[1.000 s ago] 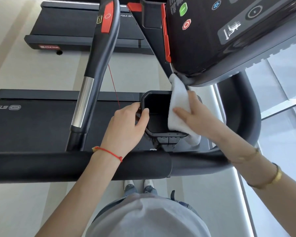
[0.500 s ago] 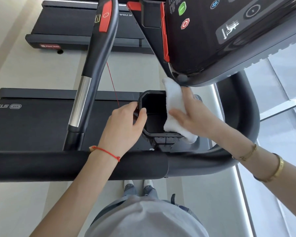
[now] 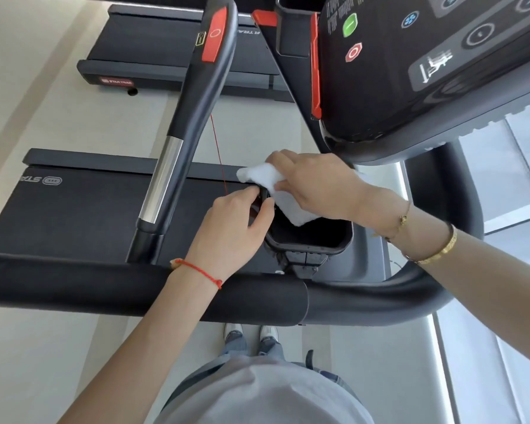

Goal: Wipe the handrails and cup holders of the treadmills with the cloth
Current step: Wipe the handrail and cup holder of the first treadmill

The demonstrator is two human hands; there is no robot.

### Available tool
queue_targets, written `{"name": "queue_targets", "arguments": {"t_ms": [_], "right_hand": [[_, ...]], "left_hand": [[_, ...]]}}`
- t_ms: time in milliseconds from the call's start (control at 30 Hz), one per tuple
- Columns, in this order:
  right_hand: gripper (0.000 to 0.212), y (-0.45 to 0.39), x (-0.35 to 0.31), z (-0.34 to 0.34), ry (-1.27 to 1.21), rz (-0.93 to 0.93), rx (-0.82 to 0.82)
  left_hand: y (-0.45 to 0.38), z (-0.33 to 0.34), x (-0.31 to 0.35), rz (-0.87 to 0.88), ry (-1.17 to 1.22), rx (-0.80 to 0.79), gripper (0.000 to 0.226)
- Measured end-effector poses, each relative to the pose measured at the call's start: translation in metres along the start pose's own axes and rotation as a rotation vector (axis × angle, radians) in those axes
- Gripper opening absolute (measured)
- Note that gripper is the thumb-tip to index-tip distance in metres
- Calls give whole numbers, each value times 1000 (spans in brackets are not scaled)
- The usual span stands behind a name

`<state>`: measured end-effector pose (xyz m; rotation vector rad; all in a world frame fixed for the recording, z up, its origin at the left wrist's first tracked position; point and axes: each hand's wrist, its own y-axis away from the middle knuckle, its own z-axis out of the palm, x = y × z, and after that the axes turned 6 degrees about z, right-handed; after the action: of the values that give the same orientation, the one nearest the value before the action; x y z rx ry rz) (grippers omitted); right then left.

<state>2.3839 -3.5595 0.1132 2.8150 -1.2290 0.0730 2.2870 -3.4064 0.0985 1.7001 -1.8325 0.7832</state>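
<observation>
The white cloth (image 3: 280, 191) is crumpled and soft-looking, draped over the far left corner of the cup holder (image 3: 311, 237), with one end poking out past the rim and the other hanging down into the opening. The cup holder is a black, roughly rectangular bin with rounded corners and a dark, open interior; its far rim is covered, so how the cloth lies there is unclear. The black padded handrail (image 3: 135, 289) runs crosswise just below it, curving up at the right.

"STAR TRAC" on the far treadmill's red end label (image 3: 116, 82); near deck (image 3: 74, 209) reads "STA"
</observation>
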Motion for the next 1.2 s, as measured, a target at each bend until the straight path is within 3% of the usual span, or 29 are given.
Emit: {"name": "queue_targets", "arguments": {"t_ms": [167, 300, 400, 567, 800, 1033, 1200], "right_hand": [[42, 21, 6, 5, 81, 125, 38], [54, 49, 13, 3, -81, 207, 26], [57, 51, 13, -1, -114, 160, 49], [43, 6, -1, 3, -13, -22, 49], [51, 25, 9, 7, -40, 112, 79], [72, 77, 3, 8, -517, 470, 0], [51, 93, -4, 14, -767, 636, -64]], "left_hand": [[0, 0, -2, -3, 19, -10, 30], [0, 0, -3, 4, 34, -18, 27], [1, 1, -3, 21, 23, -7, 27], [1, 1, -2, 8, 3, -6, 27], [2, 0, -3, -1, 18, -13, 28], [0, 0, -5, 9, 26, -27, 30], [-2, 1, -4, 21, 10, -25, 34]]}}
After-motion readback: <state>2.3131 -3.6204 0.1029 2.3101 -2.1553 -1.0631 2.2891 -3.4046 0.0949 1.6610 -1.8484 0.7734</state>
